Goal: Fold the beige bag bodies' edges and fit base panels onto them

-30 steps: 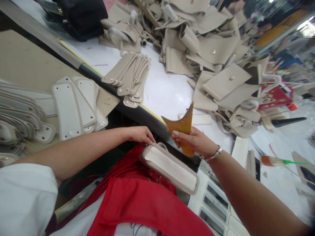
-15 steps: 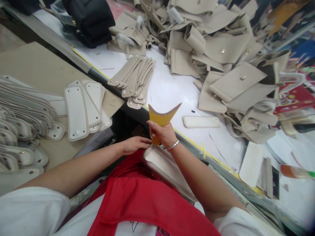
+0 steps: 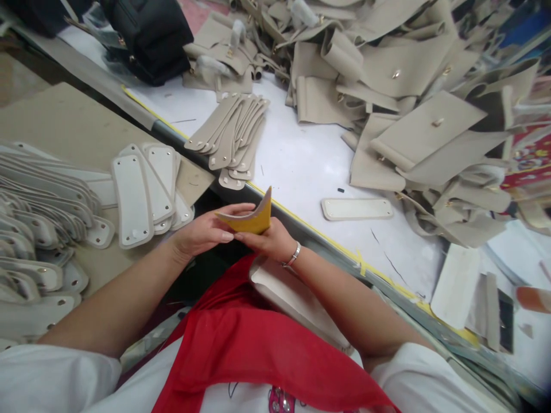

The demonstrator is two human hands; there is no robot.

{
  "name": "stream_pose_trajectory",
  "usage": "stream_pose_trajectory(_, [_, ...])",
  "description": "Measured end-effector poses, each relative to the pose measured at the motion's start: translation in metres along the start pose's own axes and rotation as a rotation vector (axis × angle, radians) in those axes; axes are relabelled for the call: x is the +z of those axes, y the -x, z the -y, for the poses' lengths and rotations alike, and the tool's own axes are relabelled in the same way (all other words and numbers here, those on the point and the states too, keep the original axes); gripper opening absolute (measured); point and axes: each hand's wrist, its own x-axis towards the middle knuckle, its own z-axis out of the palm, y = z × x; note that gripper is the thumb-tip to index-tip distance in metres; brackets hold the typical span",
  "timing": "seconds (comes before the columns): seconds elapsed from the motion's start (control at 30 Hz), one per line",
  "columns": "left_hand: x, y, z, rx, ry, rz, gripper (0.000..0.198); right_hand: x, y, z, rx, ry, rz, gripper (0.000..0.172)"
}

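A yellow piece with a curved, notched top edge (image 3: 252, 222) is between my two hands, above my lap. My right hand (image 3: 275, 240) is closed on its lower right part. My left hand (image 3: 200, 232) has its fingers and thumb about the left end of the same piece, closed on it. Across my lap lies a pale beige bag part with a rounded end (image 3: 288, 289), just below my right wrist and partly hidden by my forearm and the red apron (image 3: 258, 350).
A stack of beige strips with studs (image 3: 241, 135) sits at the table edge. One white strip (image 3: 357, 209) lies on the white table. Beige bag parts (image 3: 413, 97) are heaped behind. More strips (image 3: 133, 201) cover the board at left, and a black bag (image 3: 148, 40) stands far left.
The yellow piece has moved left and tilted over in my right hand. My left hand has risen from the bag part to the yellow piece's left end.
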Motion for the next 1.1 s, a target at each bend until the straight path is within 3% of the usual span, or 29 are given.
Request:
stream_pose_trajectory(0.13, [0.009,-0.007,-0.025,0.02,-0.289,0.003,0.052,-0.002,-0.003,0.002,-0.066,0.084,0.059,0.023])
stream_pose_trajectory(0.23, [0.011,-0.01,-0.027,0.041,-0.507,-0.008,0.036,-0.004,-0.004,0.002,-0.043,0.025,0.078,0.023])
stream_pose_trajectory(0.33, [0.007,-0.013,-0.025,0.117,-0.611,-0.033,0.032,-0.004,-0.003,0.0,-0.034,-0.015,0.051,0.025])
stream_pose_trajectory(0.47, [0.007,-0.035,-0.03,0.1,-0.634,0.052,0.029,0.0,0.005,-0.003,0.021,-0.099,-0.098,0.034])
stream_pose_trajectory(0.6, [0.018,-0.073,-0.041,0.015,-0.666,0.289,0.027,0.004,0.017,-0.008,0.083,-0.219,-0.384,0.037])
stream_pose_trajectory(0.7, [0.017,-0.086,-0.043,-0.036,-0.657,0.405,0.029,0.007,0.018,-0.01,0.102,-0.226,-0.463,0.038])
stream_pose_trajectory(0.8, [0.003,-0.072,-0.036,0.015,-0.608,0.265,0.028,0.008,0.01,-0.008,0.113,-0.142,-0.362,0.039])
stream_pose_trajectory(0.9, [-0.014,-0.036,-0.023,0.077,-0.551,0.092,0.029,0.009,-0.001,-0.004,0.066,0.054,-0.159,0.036])
stream_pose_trajectory(1.03, [-0.019,0.008,-0.008,0.127,-0.464,0.005,0.033,0.011,-0.006,0.002,-0.1,0.375,0.066,0.032])
stream_pose_trajectory(1.1, [-0.013,0.014,-0.008,0.164,-0.452,-0.002,0.032,0.014,-0.002,0.004,-0.142,0.438,0.067,0.031])
